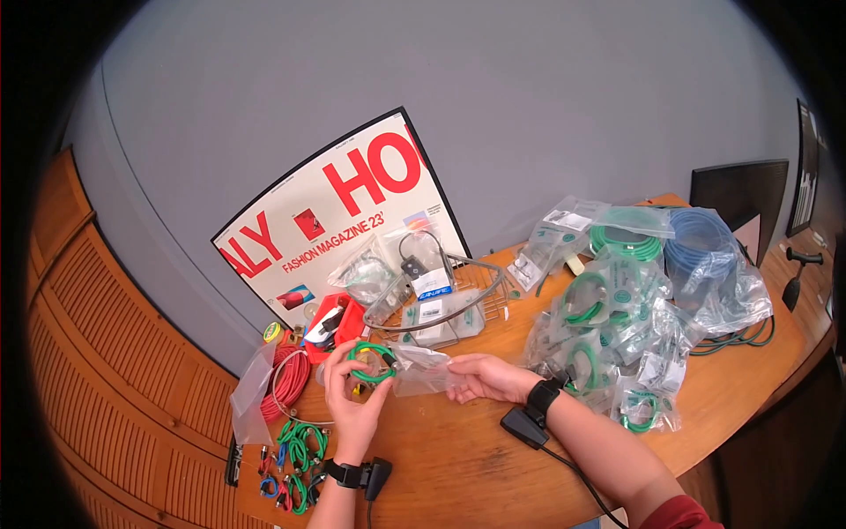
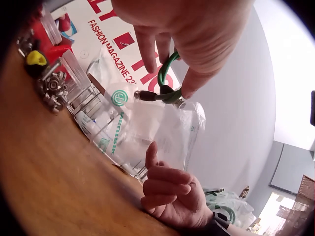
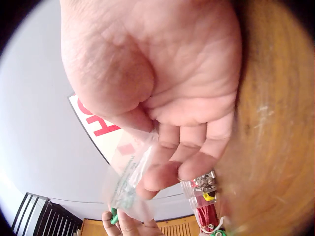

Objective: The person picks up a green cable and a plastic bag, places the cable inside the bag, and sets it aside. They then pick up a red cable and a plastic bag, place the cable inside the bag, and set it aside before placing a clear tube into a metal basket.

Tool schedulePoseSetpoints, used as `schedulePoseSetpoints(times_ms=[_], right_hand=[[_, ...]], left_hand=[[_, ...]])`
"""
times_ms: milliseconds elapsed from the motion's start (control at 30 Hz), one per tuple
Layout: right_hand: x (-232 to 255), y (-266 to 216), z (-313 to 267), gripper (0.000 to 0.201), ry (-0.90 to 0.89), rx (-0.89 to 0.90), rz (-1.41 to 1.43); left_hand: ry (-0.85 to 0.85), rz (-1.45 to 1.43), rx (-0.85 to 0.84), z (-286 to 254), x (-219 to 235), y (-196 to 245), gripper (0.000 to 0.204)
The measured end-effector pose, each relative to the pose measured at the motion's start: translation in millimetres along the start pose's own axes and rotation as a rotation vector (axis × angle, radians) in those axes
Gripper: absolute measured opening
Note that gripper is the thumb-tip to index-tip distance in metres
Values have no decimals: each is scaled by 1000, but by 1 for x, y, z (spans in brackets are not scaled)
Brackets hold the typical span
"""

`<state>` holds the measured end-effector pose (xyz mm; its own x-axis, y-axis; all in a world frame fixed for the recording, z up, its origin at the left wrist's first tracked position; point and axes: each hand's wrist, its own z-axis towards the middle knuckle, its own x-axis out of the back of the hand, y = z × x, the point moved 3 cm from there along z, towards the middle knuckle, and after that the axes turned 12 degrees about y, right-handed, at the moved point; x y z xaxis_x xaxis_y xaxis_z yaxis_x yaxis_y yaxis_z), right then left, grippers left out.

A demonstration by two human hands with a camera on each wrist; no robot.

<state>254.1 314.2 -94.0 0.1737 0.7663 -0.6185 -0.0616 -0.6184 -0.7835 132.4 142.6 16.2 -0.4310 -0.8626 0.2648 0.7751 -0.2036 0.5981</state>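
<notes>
The left hand [image 1: 354,413] grips a coiled green cable [image 2: 164,72] between thumb and fingers, above the table [image 1: 441,454]. The right hand [image 1: 495,379] pinches a clear bag [image 1: 425,370] between thumb and fingers; the bag reaches toward the coil, though whether the two touch cannot be told. Loose small cables [image 1: 302,446] lie beside the left forearm, bagged cables [image 1: 608,309] beyond the right. Good handling probably calls for a light, steady hold that keeps the loops together, and for the film gripped by its edge, clear of the connectors.
</notes>
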Motion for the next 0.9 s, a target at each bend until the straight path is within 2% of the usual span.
schedulePoseSetpoints(times_ms=[167,233,267,333,367,433,467,533,567,633,767,833,900], right_hand=[[-3,-2,-3,27,44,-19,-19],[-4,-3,-3,27,24,-22,-16],[-4,-3,-3,27,6,-22,-14],[-1,-2,-2,28,-13,-26,-14],[-1,-2,-2,28,-33,-29,-13],[-2,-1,-2,30,-17,-26,-33],[-3,-1,-1,31,-2,-23,-53],[-9,-5,-5,33,12,-21,-50],[-12,-6,-6,34,27,-19,-47],[-13,-7,-7,36,38,-17,-46],[-9,-5,-6,39,46,-5,-77],[-10,-5,-6,40,41,-7,-86],[-11,-6,-6,40,35,-6,-96]], left_hand=[[52,-15,41,-1,2,-2,41],[-17,196,-109,-5,0,1,39],[-18,196,-107,-6,-1,4,39],[-45,357,-279,-8,-4,16,39],[-46,356,-279,-9,-4,15,39],[-25,180,-119,-11,-2,7,39],[-25,180,-119,-11,-3,9,39],[-11,-84,73,-10,-6,9,39],[-9,-84,74,-11,-6,9,39],[-140,-38,36,-13,-12,9,39],[-191,-39,61,-14,-15,2,40],[-300,-163,96,-10,-16,4,42],[-263,-255,159,-8,-11,2,43]])
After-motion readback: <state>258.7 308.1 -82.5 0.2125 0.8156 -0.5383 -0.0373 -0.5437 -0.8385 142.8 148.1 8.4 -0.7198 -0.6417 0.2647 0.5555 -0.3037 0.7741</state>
